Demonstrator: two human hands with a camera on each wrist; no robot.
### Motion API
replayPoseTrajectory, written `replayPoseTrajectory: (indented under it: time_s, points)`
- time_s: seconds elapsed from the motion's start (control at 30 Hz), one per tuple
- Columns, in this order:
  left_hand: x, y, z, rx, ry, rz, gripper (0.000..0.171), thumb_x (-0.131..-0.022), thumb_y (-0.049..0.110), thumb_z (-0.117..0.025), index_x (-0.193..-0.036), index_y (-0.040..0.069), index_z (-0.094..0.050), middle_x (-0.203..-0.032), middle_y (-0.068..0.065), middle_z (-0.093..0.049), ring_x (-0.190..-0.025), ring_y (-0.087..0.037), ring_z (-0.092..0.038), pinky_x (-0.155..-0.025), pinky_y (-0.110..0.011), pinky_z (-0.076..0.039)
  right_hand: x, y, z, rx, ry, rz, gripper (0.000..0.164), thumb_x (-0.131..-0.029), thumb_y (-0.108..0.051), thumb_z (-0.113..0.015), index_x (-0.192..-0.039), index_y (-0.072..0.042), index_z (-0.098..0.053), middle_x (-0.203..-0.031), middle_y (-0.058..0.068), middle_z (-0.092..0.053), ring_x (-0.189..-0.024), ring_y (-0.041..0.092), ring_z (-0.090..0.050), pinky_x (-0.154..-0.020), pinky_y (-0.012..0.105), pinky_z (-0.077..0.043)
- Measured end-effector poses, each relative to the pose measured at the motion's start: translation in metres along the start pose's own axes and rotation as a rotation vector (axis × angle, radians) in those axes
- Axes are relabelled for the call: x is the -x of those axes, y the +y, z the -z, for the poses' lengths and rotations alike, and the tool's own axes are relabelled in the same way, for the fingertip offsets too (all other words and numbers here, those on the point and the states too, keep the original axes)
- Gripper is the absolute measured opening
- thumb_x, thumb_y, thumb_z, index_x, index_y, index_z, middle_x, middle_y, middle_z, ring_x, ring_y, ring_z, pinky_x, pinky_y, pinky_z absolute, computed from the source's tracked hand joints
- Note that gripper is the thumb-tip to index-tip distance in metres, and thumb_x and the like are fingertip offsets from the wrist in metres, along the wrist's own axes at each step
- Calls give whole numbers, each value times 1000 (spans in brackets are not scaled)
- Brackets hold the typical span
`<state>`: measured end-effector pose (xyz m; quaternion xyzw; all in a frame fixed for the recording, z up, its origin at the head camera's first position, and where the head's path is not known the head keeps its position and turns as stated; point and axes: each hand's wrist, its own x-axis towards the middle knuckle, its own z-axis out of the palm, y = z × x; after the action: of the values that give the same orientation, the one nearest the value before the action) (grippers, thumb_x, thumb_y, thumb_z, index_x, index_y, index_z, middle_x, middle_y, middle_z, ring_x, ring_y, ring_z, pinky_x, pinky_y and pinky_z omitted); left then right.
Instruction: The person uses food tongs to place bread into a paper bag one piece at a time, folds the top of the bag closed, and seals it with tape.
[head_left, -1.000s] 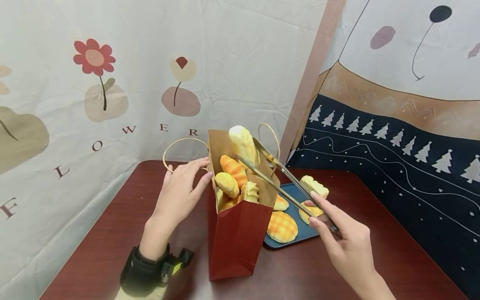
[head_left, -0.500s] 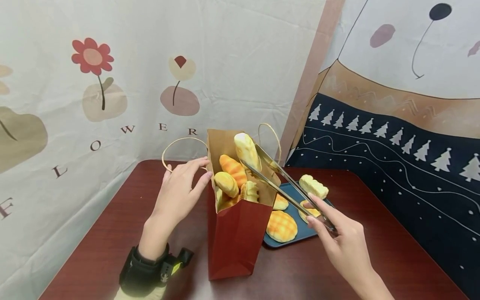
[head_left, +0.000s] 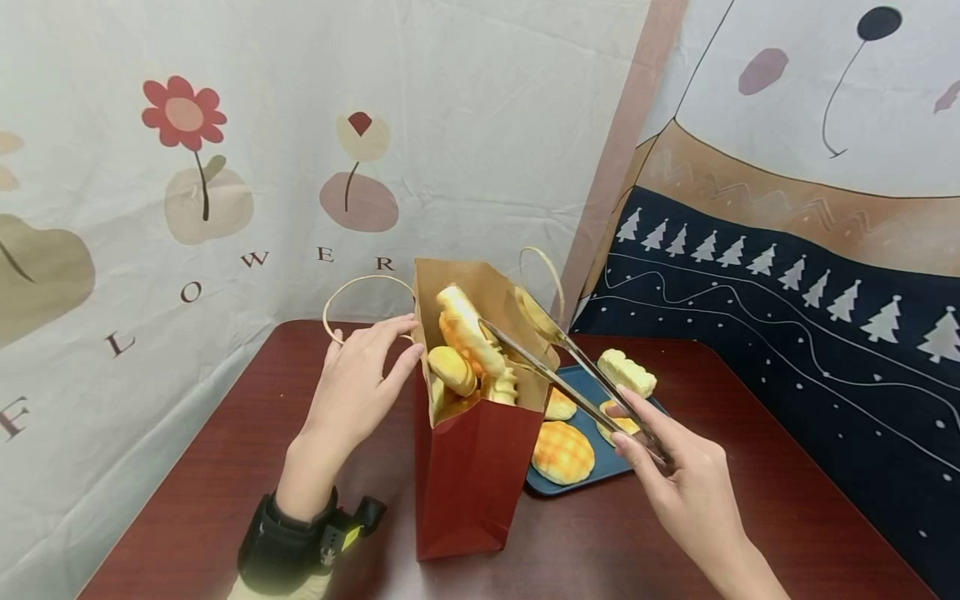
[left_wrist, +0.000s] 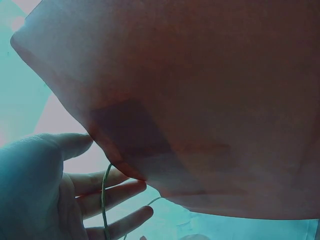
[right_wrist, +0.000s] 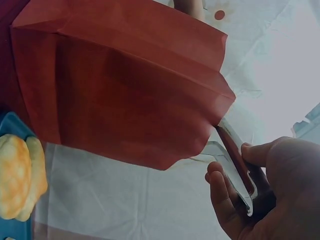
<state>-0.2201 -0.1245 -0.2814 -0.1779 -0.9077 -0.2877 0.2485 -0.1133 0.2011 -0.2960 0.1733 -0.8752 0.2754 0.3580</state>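
Observation:
A tall red paper bag stands upright with its mouth open and its tan inside showing. My left hand touches the bag's left rim with thumb and fingertips; in the left wrist view a thin cord handle crosses its fingers. My right hand grips metal tongs, whose arms are spread, tips over the bag mouth. A long pale bread roll lies slanted in the bag, free of the tongs. Beside it are a striped orange bread, a round yellow bun and a ridged pastry.
Right of the bag, a blue tray holds a checkered bun, a pale bumpy loaf and other buns. The dark red table meets printed cloth hangings behind.
The long pale roll has gone down from the tongs into the bag, tipping left over the other breads. The tongs have opened. My left hand stays at the rim.

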Motion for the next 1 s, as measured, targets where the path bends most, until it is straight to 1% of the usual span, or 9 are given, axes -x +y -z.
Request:
replayPoseTrajectory:
  time_s: [0.07,0.17,0.37,0.5,0.6,0.7,0.77,0.93,1.0]
  points:
    - [0,0,0,-2,5,-2,41,-96,45,-49,-130,23,-57,-135,4,-57,-124,-27,-51,-108,-63,-20,1,1,1,8,2,-13,61,-77,1,-75,-133,-16,-57,-96,3,-74,-68,-14,-59,-49,8,-39]
    - [0,0,-1,-6,14,-3,41,-96,45,-50,-130,23,-57,-135,5,-58,-123,-27,-52,-108,-63,-20,3,1,2,-18,16,-28,62,-76,2,-75,-133,-15,-57,-99,2,-73,-71,-13,-62,-54,6,-44]
    - [0,0,-1,-6,14,-3,43,-96,47,-48,-130,22,-57,-135,4,-58,-123,-27,-52,-108,-63,-20,10,8,6,-156,142,30,61,-72,14,-72,-130,0,-56,-105,-6,-70,-66,-5,-60,-51,8,-42]
    - [0,0,0,-2,14,-5,44,-96,47,-48,-130,22,-57,-134,4,-58,-122,-28,-52,-108,-64,-19,13,14,14,-260,227,60,55,-73,19,-67,-126,13,-53,-112,0,-70,-67,-2,-63,-59,8,-49]
    - [0,0,0,0,16,-8,42,-96,46,-48,-130,21,-57,-134,3,-58,-122,-28,-52,-107,-64,-20,16,16,22,-298,262,49,55,-73,24,-63,-126,17,-51,-115,5,-70,-69,-1,-65,-64,9,-51]
    - [0,0,0,3,10,-3,42,-96,44,-49,-130,22,-57,-135,3,-58,-122,-28,-52,-107,-65,-19,22,22,30,-264,265,-13,58,-73,26,-62,-128,15,-50,-116,2,-69,-69,-1,-65,-64,9,-51]
    - [-1,0,0,4,5,2,42,-96,45,-49,-131,22,-56,-135,3,-57,-122,-28,-52,-108,-65,-19,28,27,35,-198,247,-112,60,-74,24,-63,-130,8,-52,-115,-8,-69,-67,-3,-65,-64,8,-51]
    - [-2,0,0,10,-6,6,42,-96,44,-49,-131,21,-56,-135,3,-57,-123,-28,-51,-108,-66,-18,45,39,41,22,154,-400,55,-82,2,-69,-132,-18,-57,-100,-33,-62,-54,-4,-56,-53,8,-44]
    - [-2,0,-1,11,-6,3,42,-96,44,-49,-131,21,-56,-135,2,-57,-123,-28,-51,-108,-66,-18,52,46,43,77,104,-475,51,-85,-8,-69,-132,-23,-57,-94,-37,-60,-50,-1,-52,-49,12,-41]
